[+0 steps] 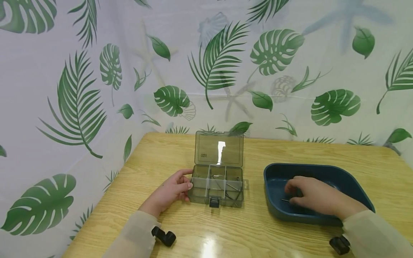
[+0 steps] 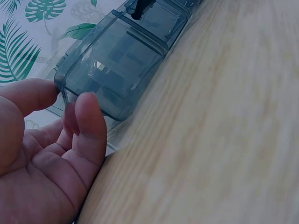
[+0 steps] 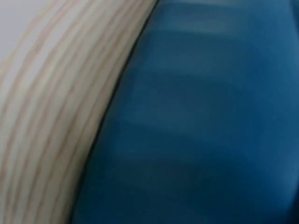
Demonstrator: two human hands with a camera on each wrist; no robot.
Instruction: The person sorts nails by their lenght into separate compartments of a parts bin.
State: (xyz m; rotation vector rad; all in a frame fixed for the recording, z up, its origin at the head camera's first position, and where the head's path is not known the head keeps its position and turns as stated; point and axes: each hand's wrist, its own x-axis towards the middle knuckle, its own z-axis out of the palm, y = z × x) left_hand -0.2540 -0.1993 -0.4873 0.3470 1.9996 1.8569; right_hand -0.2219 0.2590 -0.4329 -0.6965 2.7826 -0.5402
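Note:
A clear grey compartment box point(image 1: 200, 193) stands on the table with its lid point(image 1: 206, 148) raised. Several thin dark rods point(image 1: 233, 187) lie in its middle and right compartments. My left hand point(image 1: 172, 189) holds the box by its left end, thumb and fingers at the corner; the left wrist view shows this grip close up. Inside a dark blue tray point(image 1: 272, 211) is my right hand point(image 1: 313, 195), its fingers bent downward. A thin metal rod point(image 1: 285, 200) shows beside the thumb; whether it is pinched or lying loose is unclear. The right wrist view shows no fingers.
The wooden table point(image 1: 238, 236) carries both containers, the tray to the right of the box. A leaf-printed cloth point(image 1: 180, 43) hangs behind and at the left. A small latch point(image 1: 214, 202) sticks out at the box's front, another tab point(image 1: 246, 184) at its right side.

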